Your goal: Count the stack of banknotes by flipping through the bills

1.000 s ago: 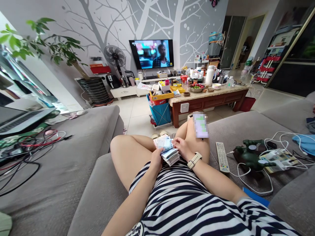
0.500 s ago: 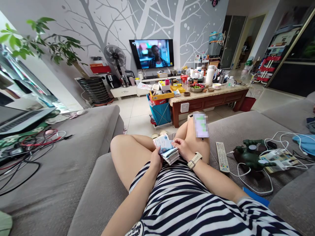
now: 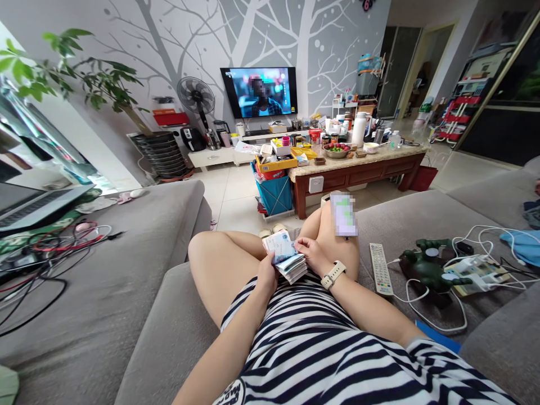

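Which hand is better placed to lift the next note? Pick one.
Right hand, I'd judge: its fingertips are at one edge of the notes, while the left hand holds them from the opposite side.

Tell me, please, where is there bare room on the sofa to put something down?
Bare sofa lies between the dark cables and the left knee; another patch lies beyond the remote and green figure, toward the coffee table. It is crowded around the green figure, among white cables, and on the coffee table.
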Tool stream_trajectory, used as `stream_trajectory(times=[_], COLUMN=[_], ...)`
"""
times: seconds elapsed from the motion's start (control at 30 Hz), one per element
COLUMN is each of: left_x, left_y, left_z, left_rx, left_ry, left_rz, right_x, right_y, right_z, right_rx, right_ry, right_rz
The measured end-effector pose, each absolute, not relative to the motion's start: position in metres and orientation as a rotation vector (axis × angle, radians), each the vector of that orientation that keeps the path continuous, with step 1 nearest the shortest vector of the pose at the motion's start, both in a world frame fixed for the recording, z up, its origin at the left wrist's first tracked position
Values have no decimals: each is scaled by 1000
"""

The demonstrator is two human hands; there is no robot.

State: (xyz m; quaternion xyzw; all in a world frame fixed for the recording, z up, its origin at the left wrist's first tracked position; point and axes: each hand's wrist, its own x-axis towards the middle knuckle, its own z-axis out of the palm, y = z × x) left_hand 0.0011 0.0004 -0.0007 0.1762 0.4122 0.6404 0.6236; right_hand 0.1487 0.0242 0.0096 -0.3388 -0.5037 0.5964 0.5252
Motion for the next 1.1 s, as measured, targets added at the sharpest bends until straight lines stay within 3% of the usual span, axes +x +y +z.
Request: stream_trajectory(times=[1.1], left_x=[5], left_y=[-1], left_z=[5], left_rx=[410], left_ry=[906], left_rz=[1477], right_x=[148], right_y=[26], right_z=[7], right_rx=[-733], right_ry=[-1129], right_rz=[1559])
